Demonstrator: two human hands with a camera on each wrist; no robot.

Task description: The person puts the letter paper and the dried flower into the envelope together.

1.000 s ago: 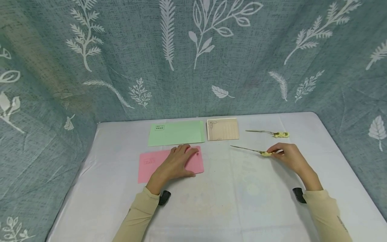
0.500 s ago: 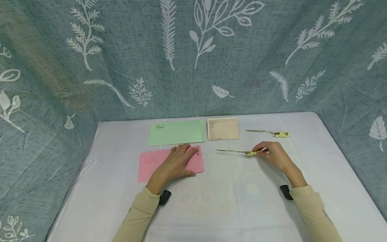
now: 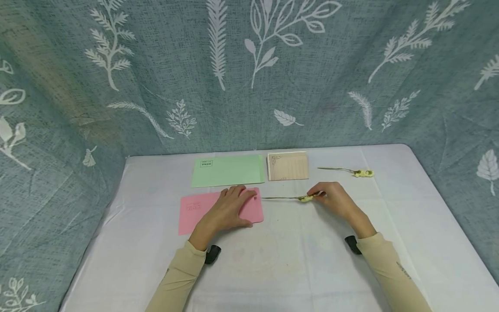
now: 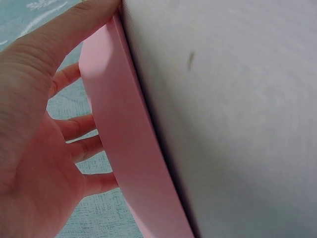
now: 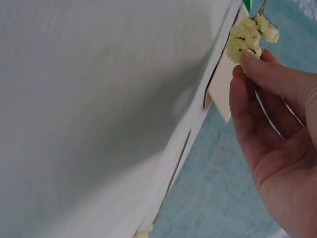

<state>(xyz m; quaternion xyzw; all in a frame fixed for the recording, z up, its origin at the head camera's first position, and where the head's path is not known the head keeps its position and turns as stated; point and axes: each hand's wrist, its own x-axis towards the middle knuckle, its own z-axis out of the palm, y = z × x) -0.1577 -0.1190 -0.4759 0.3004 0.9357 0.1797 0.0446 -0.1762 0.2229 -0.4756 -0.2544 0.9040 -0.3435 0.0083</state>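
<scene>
Head cam: worn high, faces fwd & down; wide, most of desk (image 3: 273, 273) + leaf-print cloth (image 3: 230, 117) behind. L wrist cam (image 3: 212, 255): v. close, low, tilted, at L grip (image 4: 42, 153) + pink envelope (image 4: 121, 114) edge. R wrist cam (image 3: 352, 244): likewise, at R grip (image 5: 277, 148) + yellow dried-flower sprig (image 5: 243, 38). Overlap: head/L, envelope; head/R, sprig.

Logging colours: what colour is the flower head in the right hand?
The flower head is pale yellow, clearest in the right wrist view.
</scene>
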